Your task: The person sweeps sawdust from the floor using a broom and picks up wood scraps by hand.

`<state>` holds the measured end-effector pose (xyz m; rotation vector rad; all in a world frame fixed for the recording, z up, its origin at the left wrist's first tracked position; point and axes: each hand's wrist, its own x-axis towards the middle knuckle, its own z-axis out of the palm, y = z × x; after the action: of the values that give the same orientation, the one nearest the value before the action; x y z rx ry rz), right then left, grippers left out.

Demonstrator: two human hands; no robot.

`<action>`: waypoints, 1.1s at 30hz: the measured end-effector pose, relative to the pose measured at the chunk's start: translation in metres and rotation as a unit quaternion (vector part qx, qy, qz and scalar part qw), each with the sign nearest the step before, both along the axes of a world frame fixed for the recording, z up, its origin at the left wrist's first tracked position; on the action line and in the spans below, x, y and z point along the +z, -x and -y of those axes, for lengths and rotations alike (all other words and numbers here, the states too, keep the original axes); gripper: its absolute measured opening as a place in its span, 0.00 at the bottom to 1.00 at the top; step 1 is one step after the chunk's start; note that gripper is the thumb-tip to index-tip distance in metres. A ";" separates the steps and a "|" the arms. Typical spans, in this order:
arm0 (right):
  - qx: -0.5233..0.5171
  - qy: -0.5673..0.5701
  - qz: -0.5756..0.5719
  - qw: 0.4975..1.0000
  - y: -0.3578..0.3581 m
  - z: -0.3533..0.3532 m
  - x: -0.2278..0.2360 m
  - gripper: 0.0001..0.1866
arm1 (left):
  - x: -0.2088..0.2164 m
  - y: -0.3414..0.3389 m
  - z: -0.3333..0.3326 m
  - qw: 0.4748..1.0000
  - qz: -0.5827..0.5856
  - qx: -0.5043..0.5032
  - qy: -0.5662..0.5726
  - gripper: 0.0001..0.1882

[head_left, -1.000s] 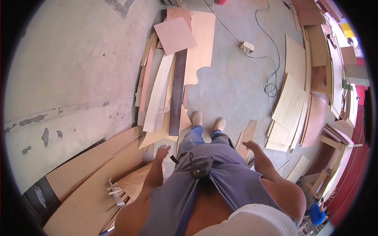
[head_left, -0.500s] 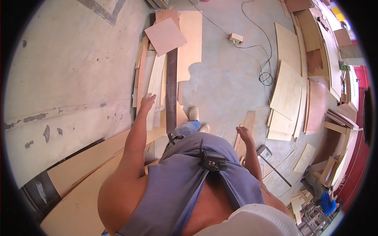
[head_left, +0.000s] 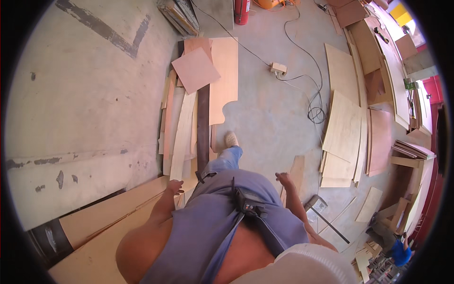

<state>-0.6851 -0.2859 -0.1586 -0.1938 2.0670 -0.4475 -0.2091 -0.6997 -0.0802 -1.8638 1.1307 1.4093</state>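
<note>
My left hand [head_left: 176, 187] hangs at my left side with its fingers loosely apart and nothing in them. It is nearest to the lower end of a long pale wooden board [head_left: 183, 137] that lies against the wall. Beside that board runs a dark brown strip [head_left: 203, 123]. My right hand [head_left: 283, 180] hangs at my right side, empty, its fingers loosely bent and apart. Below it in view lies a narrow light board [head_left: 296, 171] on the floor. One shoe [head_left: 231, 139] is visible ahead of me.
A square pinkish panel [head_left: 196, 70] and a curved-edge sheet [head_left: 223, 80] lie ahead on the left. A junction box [head_left: 278, 68] and a looped black cable [head_left: 316, 113] cross the floor. Stacked plywood sheets [head_left: 341, 128] line the right. A red fire extinguisher [head_left: 241, 12] stands far ahead.
My left hand has swung back toward my body. The right hand has shifted slightly left and lower in view. The floor scene has slid down, bringing the extinguisher into fuller view; only one shoe shows.
</note>
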 end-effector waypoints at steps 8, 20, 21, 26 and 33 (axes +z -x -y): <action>-0.021 0.041 -0.067 0.997 0.167 0.168 0.087 0.21 | -0.017 0.158 0.123 0.980 -0.165 0.078 0.075 0.22; 0.298 0.001 -0.101 0.949 0.349 0.270 0.032 0.24 | -0.044 0.359 0.231 0.964 -0.226 0.112 0.084 0.24; 0.338 -0.044 -0.099 0.935 0.364 0.275 0.013 0.24 | -0.055 0.342 0.238 0.947 -0.261 -0.149 0.113 0.22; 0.169 -0.003 -0.031 0.985 0.477 0.315 -0.027 0.20 | -0.090 0.298 0.257 0.824 -0.061 -0.522 0.215 0.17; 0.230 0.175 -0.103 0.952 0.669 0.456 0.023 0.15 | 0.028 0.445 0.298 0.899 -0.163 0.300 0.276 0.27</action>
<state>-1.3538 -0.7421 -0.1358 -0.9469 2.0414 -0.5138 -0.6543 -0.9975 -0.0523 -2.6106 1.2674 1.9398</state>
